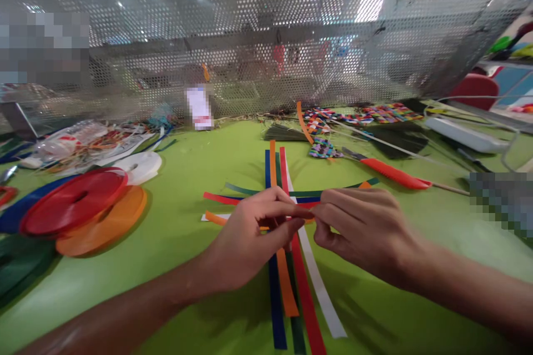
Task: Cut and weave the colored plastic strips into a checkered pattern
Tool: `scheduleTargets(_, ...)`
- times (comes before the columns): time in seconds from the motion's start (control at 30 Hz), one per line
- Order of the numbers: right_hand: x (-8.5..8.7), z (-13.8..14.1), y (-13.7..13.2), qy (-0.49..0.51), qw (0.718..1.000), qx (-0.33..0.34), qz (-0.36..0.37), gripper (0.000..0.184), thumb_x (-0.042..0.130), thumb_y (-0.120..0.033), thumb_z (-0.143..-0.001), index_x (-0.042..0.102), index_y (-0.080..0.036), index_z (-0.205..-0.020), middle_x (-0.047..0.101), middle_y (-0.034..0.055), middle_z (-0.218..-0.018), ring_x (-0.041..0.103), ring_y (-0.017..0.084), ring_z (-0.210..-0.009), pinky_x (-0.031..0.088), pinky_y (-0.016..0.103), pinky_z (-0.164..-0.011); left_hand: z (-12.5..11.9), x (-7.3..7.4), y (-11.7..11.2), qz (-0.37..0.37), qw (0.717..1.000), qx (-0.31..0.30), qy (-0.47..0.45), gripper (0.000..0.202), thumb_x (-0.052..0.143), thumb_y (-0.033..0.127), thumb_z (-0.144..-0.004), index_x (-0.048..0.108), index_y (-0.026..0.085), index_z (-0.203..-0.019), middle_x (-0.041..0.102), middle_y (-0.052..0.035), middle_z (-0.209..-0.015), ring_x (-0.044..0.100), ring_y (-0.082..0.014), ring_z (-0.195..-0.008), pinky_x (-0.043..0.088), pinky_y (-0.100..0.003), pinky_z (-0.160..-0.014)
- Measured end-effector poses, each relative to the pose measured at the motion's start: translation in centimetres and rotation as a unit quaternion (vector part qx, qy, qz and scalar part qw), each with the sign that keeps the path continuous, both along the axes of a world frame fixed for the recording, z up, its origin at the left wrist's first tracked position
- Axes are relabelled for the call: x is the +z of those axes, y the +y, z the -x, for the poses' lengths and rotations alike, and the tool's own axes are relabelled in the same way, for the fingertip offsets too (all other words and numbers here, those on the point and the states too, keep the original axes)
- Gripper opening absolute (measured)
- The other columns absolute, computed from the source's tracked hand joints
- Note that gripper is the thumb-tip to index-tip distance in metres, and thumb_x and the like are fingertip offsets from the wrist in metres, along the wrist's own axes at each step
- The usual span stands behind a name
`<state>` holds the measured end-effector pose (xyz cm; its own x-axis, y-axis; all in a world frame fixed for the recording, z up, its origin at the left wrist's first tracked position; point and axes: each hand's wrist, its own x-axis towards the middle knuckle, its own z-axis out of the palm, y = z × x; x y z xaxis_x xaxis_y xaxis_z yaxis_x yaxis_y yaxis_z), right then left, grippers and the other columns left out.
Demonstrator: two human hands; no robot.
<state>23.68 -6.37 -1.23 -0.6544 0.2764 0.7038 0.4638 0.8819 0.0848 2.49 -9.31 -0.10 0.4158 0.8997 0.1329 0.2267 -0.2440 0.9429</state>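
Observation:
Flat coloured strips cross each other in a weave in the middle of the green table [200, 316]. Toward me run a blue strip [276, 299], an orange strip [287, 283], a dark green strip [297, 333], a red strip [307, 299] and a white strip [320, 283]. Others lie crosswise, including a green strip [244, 189]. My left hand [256, 238] is over the crossing, thumb and forefinger pinched at the strips. My right hand [366, 230] pinches just to its right, the fingertips of both almost touching. Exactly which strips they grip is partly hidden.
Flat strip rolls lie at left: red [45, 211], orange [112, 227], white [145, 165] and dark green [25, 266]. A red-handled cutter [387, 171] and a woven piece [323, 148] lie back right, near a white power strip [464, 134]. A perforated metal panel [258, 28] stands behind.

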Motion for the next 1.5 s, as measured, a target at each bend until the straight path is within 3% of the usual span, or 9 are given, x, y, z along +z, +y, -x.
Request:
scheduleTargets(0.2, 0.7, -0.4, 1.1, 0.037, 0.999, -0.022, 0.006, 0.023, 0.053, -0.009, -0.091, 0.057, -0.019, -0.071, 0.055, -0.0010, -0.065, 0.044, 0.011, -0.056, 0.034, 0.027, -0.053, -0.4, -0.1, -0.6, 0.077, 0.996, -0.029, -0.040, 0.038, 0.062, 0.034, -0.096, 0.065, 0.029, -0.134, 0.061, -0.0030, -0.096, 0.053, -0.0096, -0.072, 0.046, -0.020, -0.061)
scheduleTargets(0.3, 1.1, -0.4, 2.0, 0.165, 0.977, -0.040, 0.129, 0.016, 0.055, -0.009, -0.087, 0.062, -0.018, -0.075, 0.057, -0.0014, -0.063, 0.049, 0.010, -0.054, 0.040, 0.024, -0.052, -0.6, 0.2, -0.8, 0.100, 0.992, -0.038, -0.071, 0.045, 0.063, 0.024, -0.094, 0.060, 0.028, -0.139, 0.066, -0.0029, -0.097, 0.056, -0.0091, -0.071, 0.048, -0.020, -0.064)
scheduleTargets(0.47, 1.4, -0.4, 2.8, 0.287, 0.811, 0.026, 0.509, 0.017, 0.064, -0.029, -0.091, 0.072, -0.016, -0.085, 0.063, -0.0002, -0.065, 0.058, 0.010, -0.050, 0.047, 0.024, -0.049, -0.3, 0.3, -0.2, 0.134, 0.978, -0.023, -0.157, 0.015, 0.066, 0.025, -0.093, 0.075, 0.018, -0.102, 0.062, 0.0001, -0.079, 0.058, -0.0053, -0.059, 0.045, -0.017, -0.056)
scheduleTargets(0.73, 2.1, -0.6, 1.1, 0.294, 0.688, 0.128, 0.651, 0.019, 0.071, -0.034, -0.091, 0.078, -0.020, -0.102, 0.070, 0.0031, -0.080, 0.064, 0.011, -0.059, 0.052, 0.024, -0.053, -0.2, -0.3, 0.6, 0.156, 0.962, -0.005, -0.226, 0.010, 0.081, 0.020, -0.081, 0.071, 0.017, -0.079, 0.059, 0.0020, -0.081, 0.055, -0.0039, -0.061, 0.046, -0.015, -0.055)
scheduleTargets(0.87, 3.2, -0.7, 0.1, 0.280, 0.724, 0.152, 0.612, 0.014, 0.067, -0.031, -0.094, 0.075, -0.019, -0.094, 0.069, 0.0013, -0.072, 0.063, 0.011, -0.056, 0.051, 0.023, -0.050, -0.1, -0.2, 0.5, 0.178, 0.960, -0.004, -0.214, 0.012, 0.079, 0.025, -0.085, 0.070, 0.017, -0.082, 0.058, 0.0030, -0.072, 0.053, -0.0040, -0.058, 0.045, -0.014, -0.055)
scheduleTargets(1.03, 3.9, -0.9, -0.8, 0.191, 0.890, 0.097, 0.403, 0.038, 0.068, -0.043, -0.092, 0.063, -0.016, -0.065, 0.056, -0.0022, -0.054, 0.047, 0.007, -0.048, 0.036, 0.020, -0.044, -0.1, -0.1, 0.5, 0.204, 0.957, 0.008, -0.205, 0.020, 0.078, 0.035, -0.086, 0.069, 0.018, -0.084, 0.057, 0.0045, -0.061, 0.050, -0.0042, -0.054, 0.041, -0.014, -0.053)
scheduleTargets(1.17, 2.6, -0.3, -1.2, 0.103, 0.975, 0.016, 0.198, 0.015, 0.058, -0.018, -0.097, 0.067, -0.016, -0.085, 0.065, 0.0001, -0.069, 0.054, 0.008, -0.057, 0.040, 0.023, -0.054, -0.2, -0.1, 0.3, 0.217, 0.952, -0.005, -0.214, 0.020, 0.077, 0.035, -0.087, 0.069, 0.018, -0.084, 0.058, 0.0046, -0.062, 0.052, -0.0043, -0.055, 0.042, -0.014, -0.054)
scheduleTargets(1.27, 1.6, 0.2, -1.4, 0.075, 0.984, 0.007, 0.160, 0.011, 0.055, -0.014, -0.097, 0.066, -0.015, -0.094, 0.066, 0.0008, -0.075, 0.056, 0.010, -0.062, 0.040, 0.025, -0.058, -0.3, -0.1, 0.2, 0.223, 0.946, -0.013, -0.234, 0.020, 0.078, 0.035, -0.086, 0.069, 0.018, -0.083, 0.058, 0.0049, -0.064, 0.053, -0.0041, -0.056, 0.043, -0.014, -0.055)
scheduleTargets(1.5, 1.6, 0.9, -1.6, 0.118, 0.946, 0.056, 0.295, 0.016, 0.052, -0.008, -0.093, 0.064, -0.018, -0.090, 0.064, -0.0018, -0.072, 0.053, 0.008, -0.058, 0.042, 0.020, -0.056, -0.8, 0.5, -0.2, 0.227, 0.942, 0.008, -0.247, 0.018, 0.083, 0.031, -0.081, 0.071, 0.018, -0.078, 0.057, 0.0052, -0.066, 0.051, -0.0025, -0.054, 0.041, -0.013, -0.053)
